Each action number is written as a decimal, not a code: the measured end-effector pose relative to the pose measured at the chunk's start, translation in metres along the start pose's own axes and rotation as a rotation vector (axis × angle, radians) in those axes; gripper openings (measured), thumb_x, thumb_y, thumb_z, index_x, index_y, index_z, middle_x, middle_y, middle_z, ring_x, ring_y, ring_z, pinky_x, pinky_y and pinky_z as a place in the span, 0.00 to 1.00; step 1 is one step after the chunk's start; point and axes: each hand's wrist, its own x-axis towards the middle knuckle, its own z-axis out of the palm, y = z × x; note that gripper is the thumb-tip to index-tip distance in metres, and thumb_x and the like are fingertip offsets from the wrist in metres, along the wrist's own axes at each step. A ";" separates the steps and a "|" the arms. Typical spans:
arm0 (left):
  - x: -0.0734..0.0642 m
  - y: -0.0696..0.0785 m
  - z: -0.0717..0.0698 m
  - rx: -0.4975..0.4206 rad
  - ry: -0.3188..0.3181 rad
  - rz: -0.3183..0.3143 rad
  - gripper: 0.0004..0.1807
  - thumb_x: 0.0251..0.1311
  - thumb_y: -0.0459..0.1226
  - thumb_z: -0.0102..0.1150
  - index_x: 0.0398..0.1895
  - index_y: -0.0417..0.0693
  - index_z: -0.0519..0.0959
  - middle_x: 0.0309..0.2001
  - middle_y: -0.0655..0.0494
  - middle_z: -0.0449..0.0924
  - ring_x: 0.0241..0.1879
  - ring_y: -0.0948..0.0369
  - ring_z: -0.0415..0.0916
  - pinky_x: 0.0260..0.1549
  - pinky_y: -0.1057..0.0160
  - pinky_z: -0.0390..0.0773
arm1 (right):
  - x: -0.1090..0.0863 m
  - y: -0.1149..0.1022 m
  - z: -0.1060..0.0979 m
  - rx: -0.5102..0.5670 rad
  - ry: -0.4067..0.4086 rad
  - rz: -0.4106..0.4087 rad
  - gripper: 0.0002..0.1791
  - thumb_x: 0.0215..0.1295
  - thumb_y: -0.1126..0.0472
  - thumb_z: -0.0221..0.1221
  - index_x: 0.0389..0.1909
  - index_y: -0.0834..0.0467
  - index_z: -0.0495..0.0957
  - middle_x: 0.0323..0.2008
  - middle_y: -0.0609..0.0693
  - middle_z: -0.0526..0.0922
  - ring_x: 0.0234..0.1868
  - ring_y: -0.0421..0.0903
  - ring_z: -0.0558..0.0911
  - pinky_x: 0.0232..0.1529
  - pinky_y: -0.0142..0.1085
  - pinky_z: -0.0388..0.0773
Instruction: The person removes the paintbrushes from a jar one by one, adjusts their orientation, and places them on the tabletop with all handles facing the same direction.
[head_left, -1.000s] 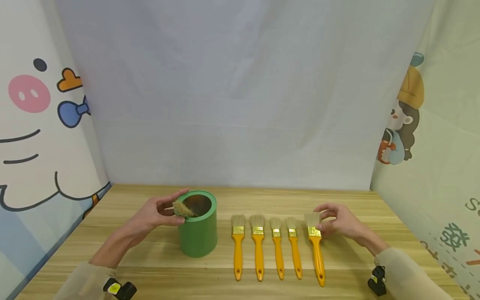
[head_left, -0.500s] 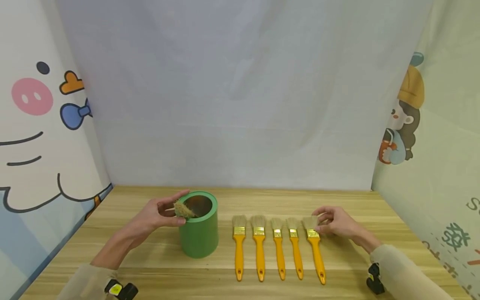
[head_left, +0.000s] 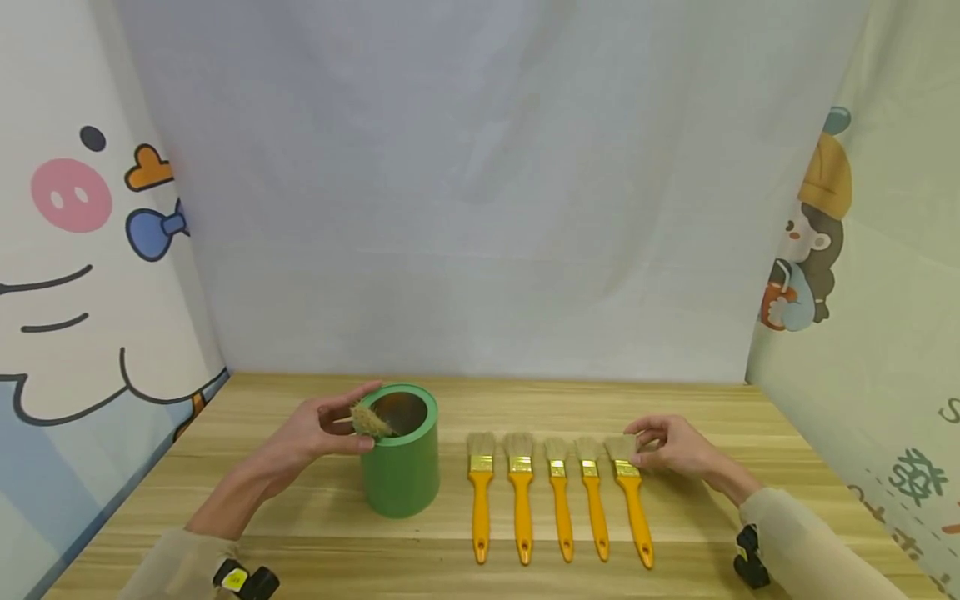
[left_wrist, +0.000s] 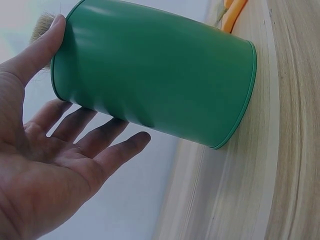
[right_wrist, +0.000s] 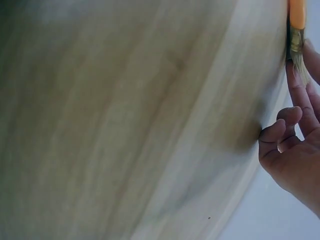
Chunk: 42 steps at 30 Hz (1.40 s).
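My left hand [head_left: 311, 429] holds the left side of a green can [head_left: 401, 479], thumb at the front rim and fingers toward the back. The bristles of a paintbrush [head_left: 370, 419] lean over the can's rim beside my thumb; its handle is hidden inside. In the left wrist view, the can [left_wrist: 155, 70] stands on the table. My right hand [head_left: 675, 446] pinches the bristles of the rightmost yellow-handled paintbrush [head_left: 633, 500], which lies slightly tilted. In the right wrist view, its bristles [right_wrist: 301, 70] lie between thumb and index finger, while the other fingers are curled.
Several more yellow-handled paintbrushes lie in a row between the can and the right hand, among them a wide paintbrush [head_left: 522, 508] and a narrower paintbrush [head_left: 562, 504], bristles away from me. The wooden table [head_left: 330, 550] meets a pale curtain [head_left: 480, 250] at the back.
The bristle end of the rightmost paintbrush has shifted a little left with my right hand, so it now tilts more. My left hand stays at the can.
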 end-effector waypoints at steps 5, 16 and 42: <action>0.000 0.000 0.000 0.002 0.005 -0.004 0.46 0.65 0.36 0.73 0.84 0.48 0.61 0.76 0.37 0.65 0.72 0.35 0.66 0.63 0.42 0.76 | 0.000 0.003 -0.001 -0.005 -0.001 -0.018 0.24 0.64 0.69 0.72 0.57 0.75 0.78 0.42 0.59 0.84 0.38 0.49 0.80 0.35 0.34 0.78; 0.002 0.000 0.000 -0.001 0.003 -0.003 0.46 0.65 0.36 0.73 0.84 0.48 0.60 0.77 0.37 0.63 0.72 0.35 0.66 0.63 0.43 0.77 | 0.004 0.007 -0.003 -0.046 -0.005 -0.047 0.23 0.65 0.68 0.71 0.57 0.75 0.79 0.42 0.57 0.83 0.38 0.48 0.79 0.34 0.33 0.77; 0.001 0.001 0.001 -0.009 0.006 -0.015 0.46 0.64 0.36 0.73 0.84 0.48 0.61 0.77 0.36 0.64 0.72 0.35 0.66 0.62 0.43 0.77 | 0.004 -0.021 -0.004 -0.090 0.076 -0.091 0.25 0.67 0.65 0.71 0.62 0.68 0.78 0.46 0.60 0.81 0.34 0.49 0.73 0.33 0.36 0.70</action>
